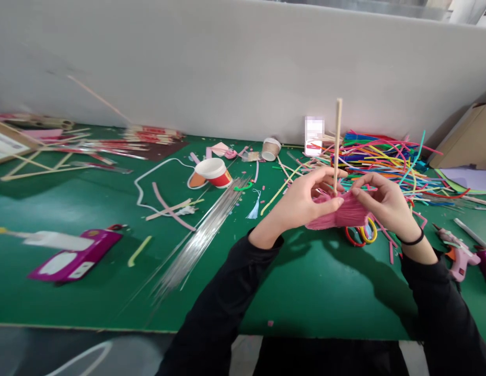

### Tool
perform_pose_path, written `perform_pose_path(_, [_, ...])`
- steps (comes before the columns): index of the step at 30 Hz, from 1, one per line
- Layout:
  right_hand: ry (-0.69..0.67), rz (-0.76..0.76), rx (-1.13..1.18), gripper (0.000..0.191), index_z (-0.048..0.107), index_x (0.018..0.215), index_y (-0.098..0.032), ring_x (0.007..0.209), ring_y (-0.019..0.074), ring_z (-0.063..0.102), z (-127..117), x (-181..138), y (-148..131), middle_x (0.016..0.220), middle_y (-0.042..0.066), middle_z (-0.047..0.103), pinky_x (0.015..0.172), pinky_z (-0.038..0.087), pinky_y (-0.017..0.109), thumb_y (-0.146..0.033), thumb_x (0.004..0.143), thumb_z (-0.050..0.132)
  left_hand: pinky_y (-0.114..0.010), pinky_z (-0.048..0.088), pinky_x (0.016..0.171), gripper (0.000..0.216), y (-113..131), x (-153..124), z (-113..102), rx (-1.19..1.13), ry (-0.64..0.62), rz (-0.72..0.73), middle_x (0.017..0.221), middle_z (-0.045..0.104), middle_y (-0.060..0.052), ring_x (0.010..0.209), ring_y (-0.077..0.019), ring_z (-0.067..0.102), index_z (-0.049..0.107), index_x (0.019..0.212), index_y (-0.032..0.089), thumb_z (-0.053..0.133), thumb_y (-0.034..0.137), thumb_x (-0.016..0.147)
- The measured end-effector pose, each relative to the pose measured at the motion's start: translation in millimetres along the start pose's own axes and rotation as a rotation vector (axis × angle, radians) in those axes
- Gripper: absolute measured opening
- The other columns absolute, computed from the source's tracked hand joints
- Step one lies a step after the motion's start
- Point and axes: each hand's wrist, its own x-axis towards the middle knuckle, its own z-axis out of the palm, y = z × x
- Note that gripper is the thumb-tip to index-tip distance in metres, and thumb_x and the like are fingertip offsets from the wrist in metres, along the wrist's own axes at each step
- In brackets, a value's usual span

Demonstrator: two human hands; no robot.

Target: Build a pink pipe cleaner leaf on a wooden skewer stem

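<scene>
Pink chenille-stem bundle [339,215] lies crosswise just above the green table [305,292], long axis left to right, wooden stick [337,141] upright at its middle; left hand [303,201] curled closed on its left end, right hand [384,203] pinching its right end, both equally near.

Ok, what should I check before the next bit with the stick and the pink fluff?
1. Stick upright: ok.
2. Left hand and right hand both gripping the bundle: ok.
3. Bundle tight round the stick: cannot tell.
4. Glue gun near the right hand: ok.
5. Glue gun hot: cannot tell.
6. Table tidy: not ok, pipe cleaners strewn about.
</scene>
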Motion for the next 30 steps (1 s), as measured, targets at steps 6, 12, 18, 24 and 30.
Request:
perform_pose_path(6, [0.199,-0.084,-0.004,0.032,0.06,0.084,-0.022,0.073,0.0151,0.06,-6,6,11,0.085,0.003,0.064,0.064,0.052,0.029,-0.052,0.082,0.069,-0.032,0.057,0.076,0.026,-8,5,-12,0.001,0.076,-0.071,0.103,0.073,-0.008,0.092,-0.0207,0.07,0.067,0.103,0.017,0.071,0.03,0.081])
perform_pose_path(12, [0.087,-0.079,0.026,0.043,0.062,0.108,-0.023,0.099,0.0218,0.067,2,8,14,0.101,0.006,0.072,0.088,0.054,0.038,-0.047,0.076,0.077,-0.032,0.057,0.073,0.017,-15,8,-7,0.018,0.095,-0.078,0.092,0.074,-0.006,0.082,-0.0188,0.069,0.07,0.091,0.016,0.072,0.029,0.08])
perform_pose_path(18, [0.001,-0.034,-0.003,0.029,0.07,0.087,-0.021,0.083,0.0203,0.069,4,6,10,0.088,0.004,0.074,0.078,0.056,0.035,-0.048,0.077,0.075,-0.033,0.056,0.086,0.031,-10,6,0,-0.028,0.086,-0.026,0.111,0.072,-0.009,0.098,-0.0189,0.069,0.067,0.109,0.017,0.071,0.022,0.079])
perform_pose_path(24, [0.107,-0.133,-0.123,0.02,0.065,0.081,-0.021,0.075,0.0181,0.067,12,4,12,0.08,0.003,0.071,0.074,0.054,0.033,-0.04,0.08,0.071,-0.032,0.055,0.089,0.032,-6,4,1,-0.002,0.117,0.033,0.114,0.071,-0.009,0.101,-0.0194,0.068,0.066,0.11,0.016,0.071,0.021,0.078])
perform_pose_path(30, [0.189,-0.155,-0.211,0.009,0.06,0.079,-0.023,0.076,0.0182,0.067,21,0,15,0.082,0.002,0.07,0.074,0.054,0.032,-0.029,0.08,0.066,-0.028,0.056,0.076,0.019,-7,5,3,-0.016,0.197,0.048,0.105,0.072,-0.008,0.093,-0.0177,0.069,0.067,0.103,0.017,0.059,0.025,0.087])
